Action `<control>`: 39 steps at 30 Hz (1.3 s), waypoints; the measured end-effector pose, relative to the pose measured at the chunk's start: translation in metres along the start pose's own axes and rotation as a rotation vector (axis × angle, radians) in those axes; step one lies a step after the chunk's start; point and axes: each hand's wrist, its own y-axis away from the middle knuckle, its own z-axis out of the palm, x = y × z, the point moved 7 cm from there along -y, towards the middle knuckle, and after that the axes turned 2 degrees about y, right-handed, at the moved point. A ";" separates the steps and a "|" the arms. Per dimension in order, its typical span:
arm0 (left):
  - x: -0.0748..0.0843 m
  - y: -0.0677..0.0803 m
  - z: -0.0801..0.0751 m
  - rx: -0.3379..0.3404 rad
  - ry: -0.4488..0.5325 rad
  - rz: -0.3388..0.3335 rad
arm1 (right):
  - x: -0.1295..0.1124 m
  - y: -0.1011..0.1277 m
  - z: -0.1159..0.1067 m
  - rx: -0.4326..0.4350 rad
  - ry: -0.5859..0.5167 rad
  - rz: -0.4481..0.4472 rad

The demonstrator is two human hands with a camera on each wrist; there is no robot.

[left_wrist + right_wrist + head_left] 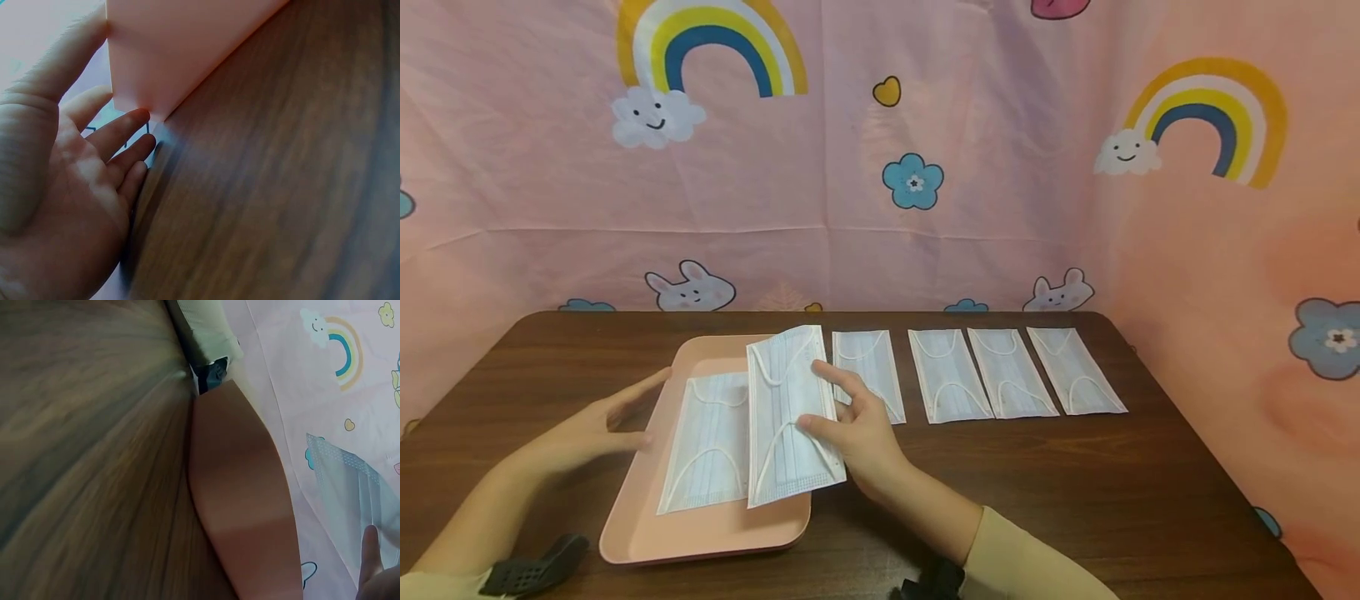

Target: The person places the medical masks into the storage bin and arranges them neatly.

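My right hand [868,442] pinches a pale blue face mask [786,454] with white ear loops between thumb and fingers. It holds the mask tilted over the right side of a pink tray [715,537]. Another face mask [707,467] lies flat in the tray, its right edge hidden behind the held one. At the tray's left side is my left hand [576,433], thumb and fingers spread along the rim. In the left wrist view, its fingertips [140,117] are right at the tray's outer wall [169,50].
Right of the tray, a mask [868,362] lies partly behind my right hand. Three more masks [951,379] lie in a row farther right on the dark wooden table [1037,500]. A pink patterned cloth [970,250] hangs behind and beside the table.
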 end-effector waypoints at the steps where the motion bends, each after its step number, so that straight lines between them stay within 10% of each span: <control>1: 0.000 0.000 0.000 -0.002 0.003 0.001 | 0.001 -0.001 0.003 -0.003 -0.003 -0.002; 39: 0.002 0.000 0.001 -0.011 -0.001 0.025 | 0.039 -0.037 0.064 0.084 0.030 0.109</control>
